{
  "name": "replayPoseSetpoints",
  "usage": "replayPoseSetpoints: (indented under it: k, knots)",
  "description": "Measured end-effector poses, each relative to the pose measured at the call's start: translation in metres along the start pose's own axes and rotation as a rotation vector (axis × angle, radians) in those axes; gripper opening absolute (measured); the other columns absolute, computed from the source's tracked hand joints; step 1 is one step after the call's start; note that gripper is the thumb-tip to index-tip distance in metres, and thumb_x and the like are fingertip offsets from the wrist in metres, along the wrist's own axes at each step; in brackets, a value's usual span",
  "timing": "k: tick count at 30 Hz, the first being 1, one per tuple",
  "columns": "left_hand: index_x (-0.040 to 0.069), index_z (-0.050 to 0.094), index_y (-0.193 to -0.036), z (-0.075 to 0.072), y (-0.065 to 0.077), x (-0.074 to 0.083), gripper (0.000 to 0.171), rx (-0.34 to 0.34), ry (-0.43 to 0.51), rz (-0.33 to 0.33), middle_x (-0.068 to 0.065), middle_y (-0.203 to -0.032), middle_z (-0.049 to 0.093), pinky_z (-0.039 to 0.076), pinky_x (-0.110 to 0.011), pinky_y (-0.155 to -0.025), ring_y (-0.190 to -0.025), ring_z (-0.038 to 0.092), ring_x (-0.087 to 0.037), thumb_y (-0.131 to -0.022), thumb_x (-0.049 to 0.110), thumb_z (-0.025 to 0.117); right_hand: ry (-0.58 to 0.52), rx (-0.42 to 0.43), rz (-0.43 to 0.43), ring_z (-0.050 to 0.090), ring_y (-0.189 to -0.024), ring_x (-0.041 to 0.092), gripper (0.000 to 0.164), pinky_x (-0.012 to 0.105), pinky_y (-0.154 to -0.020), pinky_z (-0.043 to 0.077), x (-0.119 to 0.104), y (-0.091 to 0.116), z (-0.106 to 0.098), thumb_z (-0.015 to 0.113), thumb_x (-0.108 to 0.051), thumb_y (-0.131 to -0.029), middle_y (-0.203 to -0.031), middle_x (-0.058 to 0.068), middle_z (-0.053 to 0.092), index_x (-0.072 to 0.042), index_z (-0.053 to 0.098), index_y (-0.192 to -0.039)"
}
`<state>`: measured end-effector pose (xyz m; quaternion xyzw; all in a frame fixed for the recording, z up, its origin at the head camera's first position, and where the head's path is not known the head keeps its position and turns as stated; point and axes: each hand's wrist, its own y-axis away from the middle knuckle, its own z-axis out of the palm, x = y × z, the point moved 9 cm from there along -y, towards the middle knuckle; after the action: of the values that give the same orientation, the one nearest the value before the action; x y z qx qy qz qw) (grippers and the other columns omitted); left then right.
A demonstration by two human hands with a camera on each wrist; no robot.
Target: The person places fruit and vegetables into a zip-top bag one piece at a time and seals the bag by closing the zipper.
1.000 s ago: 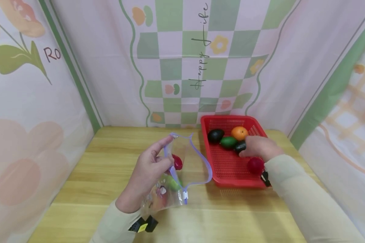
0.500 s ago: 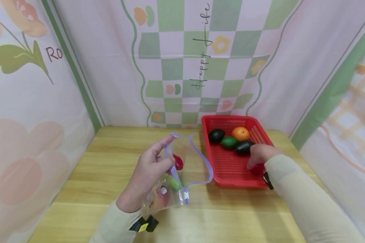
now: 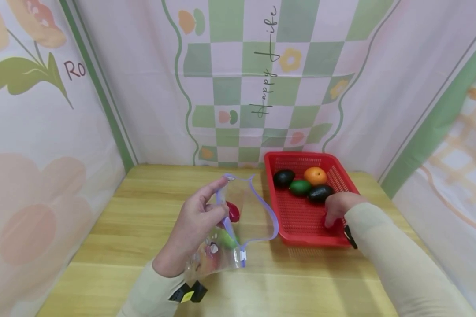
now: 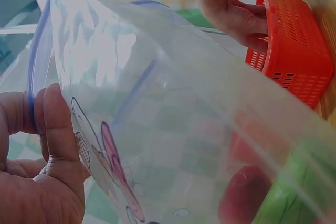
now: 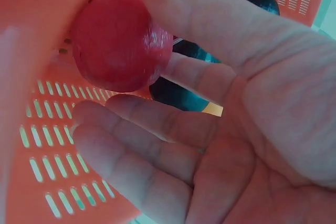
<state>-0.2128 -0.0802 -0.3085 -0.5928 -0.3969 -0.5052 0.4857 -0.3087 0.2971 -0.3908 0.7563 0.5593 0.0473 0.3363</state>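
My left hand [image 3: 196, 222] pinches the purple-edged rim of a clear slider zip bag [image 3: 255, 215], and its mouth gapes toward the basket. Through the plastic show a dark red piece [image 3: 233, 211], a green piece [image 3: 227, 239] and a reddish-orange piece [image 3: 208, 263]. Inside the red basket [image 3: 301, 240], my right hand [image 3: 339, 207] reaches down at the near right corner. There its thumb and index finger pinch a round red fruit [image 5: 118, 40], while the other fingers [image 5: 142, 169] extend below it. The head view mostly hides this fruit behind the hand.
Also in the basket are an orange [image 3: 315, 176], a green fruit [image 3: 300, 187] and two dark avocado-like fruits [image 3: 320, 193], [image 3: 284, 178]. The wooden table [image 3: 115, 220] meets a patterned cloth backdrop [image 3: 226, 88] at its far edge.
My right hand has moved away from the dark fruit toward the near right corner and taken hold of the round red fruit. My left hand keeps the bag in nearly the same place.
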Motion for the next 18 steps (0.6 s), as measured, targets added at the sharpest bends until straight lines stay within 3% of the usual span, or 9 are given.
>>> replayPoseSetpoints:
  k: [8,14,18]
  knots:
    - [0.025,0.046,-0.142,-0.002,-0.001,-0.001,0.059,-0.002,0.005,-0.003,0.008,-0.132,0.056,0.058,-0.036,-0.062,-0.049,0.051,-0.017,-0.088,0.002,0.055,0.083,-0.048,-0.042,0.045,-0.1,0.036,0.064,0.046,-0.074,0.048,-0.007,-0.004,0.006,0.086,-0.023,-0.065,-0.115,0.019,0.05,-0.016,0.064,-0.125]
    - [0.024,0.047,-0.141,-0.004,-0.001,0.0,0.058,0.001,0.001,0.006,0.006,-0.13,0.058,0.058,-0.036,-0.061,-0.048,0.051,-0.017,-0.088,0.002,0.055,0.162,-0.053,-0.051,0.046,-0.096,0.034,0.062,0.041,-0.071,0.049,-0.014,-0.004,0.009,0.086,-0.022,-0.066,-0.108,0.017,0.052,-0.015,0.065,-0.123]
    - [0.024,0.047,-0.141,-0.005,-0.001,0.0,0.058,0.003,0.002,0.005,0.005,-0.128,0.059,0.058,-0.035,-0.061,-0.047,0.05,-0.018,-0.088,0.002,0.055,0.106,-0.043,-0.005,0.045,-0.098,0.036,0.067,0.04,-0.069,0.05,-0.015,0.002,0.01,0.086,-0.02,-0.065,-0.109,0.018,0.049,-0.016,0.062,-0.127]
